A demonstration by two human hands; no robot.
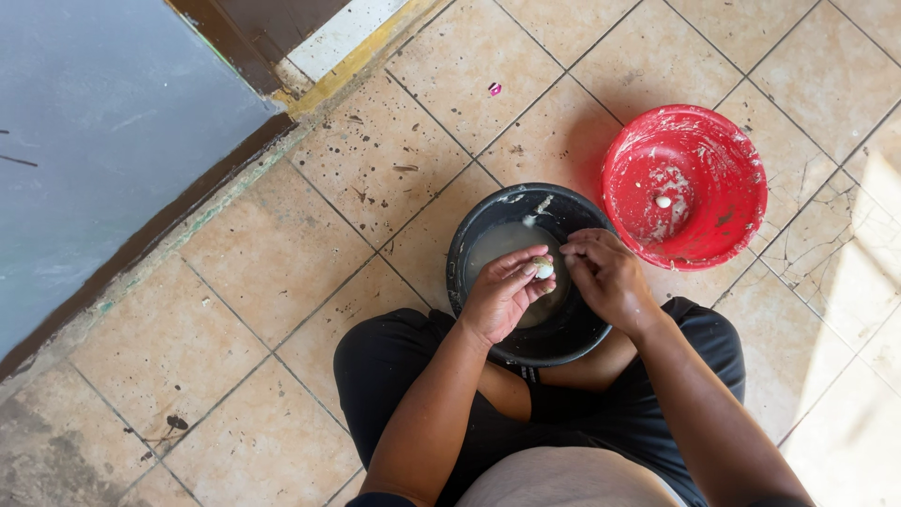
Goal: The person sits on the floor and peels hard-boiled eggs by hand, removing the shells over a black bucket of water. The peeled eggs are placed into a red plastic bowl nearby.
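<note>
Both hands meet over a black bowl point(469, 272). The left hand point(499, 296) pinches a small white ball point(543, 270) between thumb and fingertips, holding it just above the cloudy liquid point(497, 246) in the bowl. The right hand point(608, 277) sits close beside it, fingers curled inward with the tips almost touching the ball; whether they actually grip it cannot be told. The two hands are together, nearly touching at the fingertips.

The black bowl stands on the floor just in front of the person's folded legs, which are in black trousers point(394, 361). Its far inner wall carries pale smears.

To the right and a little farther off, touching or almost touching the black bowl, is a red bowl point(723, 160), tilted slightly, its inside streaked with white residue. A single small white ball point(664, 202) lies near its middle.

The floor point(282, 244) is beige tile, speckled with dark spots and cracked at the right, where sunlight falls. A tiny pink scrap point(494, 89) lies far off. At the left stands a grey wall point(103, 141) with a dark base strip.
</note>
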